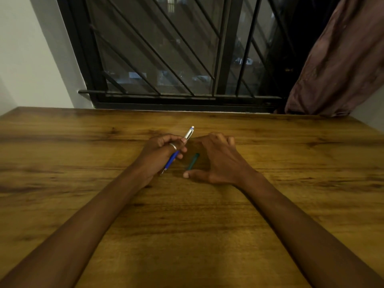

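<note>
1. A person sits at a brown wooden table. Both bare arms reach out over it, and the two hands are close together near the middle.
2. The left hand holds a blue and silver pen. Its fingers are curled round the middle of the pen and grip it tight.
3. The pen is tilted. Its silver end sticks out past the fingers and points away and a bit to the right. Its blue end with the thin tip points back at the person, just above the table.
4. There is a silver ring on one finger of the left hand.
5. The right hand rests on the table just beside the left hand. It holds nothing. Its thumb sticks out to the left, and its fingers are bent down to the wood.
6. A small dark green stick lies flat on the table. It may be a pen part, but it is too dark to tell. It sits in the gap between the right thumb and the right fingers, just beside the blue pen.
7. The thumb tip is very near the close end of the green stick. I cannot tell if they touch.
8. Behind the table is a dark window with black bars. A brown curtain hangs on the right, and a white wall is on the left.
</note>
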